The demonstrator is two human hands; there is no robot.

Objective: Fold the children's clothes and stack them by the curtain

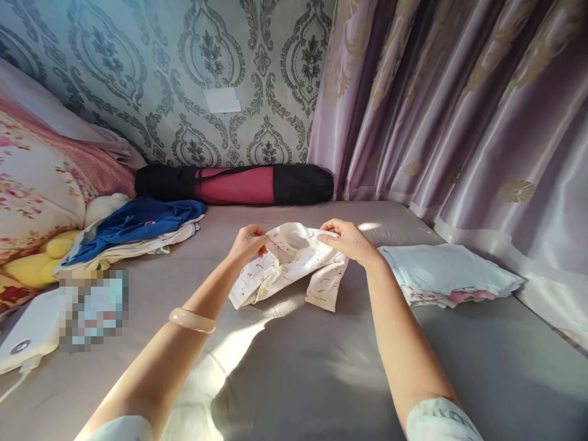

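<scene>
A small white baby shirt (294, 266) with a tiny scattered print hangs between my two hands, just over the grey bed sheet (294, 380). My left hand (250, 241) is closed on its left shoulder, and my right hand (346, 240) pinches the other shoulder near the collar. The neck opening faces up, and both sleeves droop toward me. To the right of my right hand lies a stack of folded light clothes (452, 272). A bangle sits on my left forearm.
Blue and cream clothes (140, 226) lie at left beside a floral pillow (37, 177) and a yellow plush toy (37, 266). A white power bank (34, 331) with a cable is nearer. A black and red rolled bag (234, 185) lies along the wall; curtains (441, 104) hang at right.
</scene>
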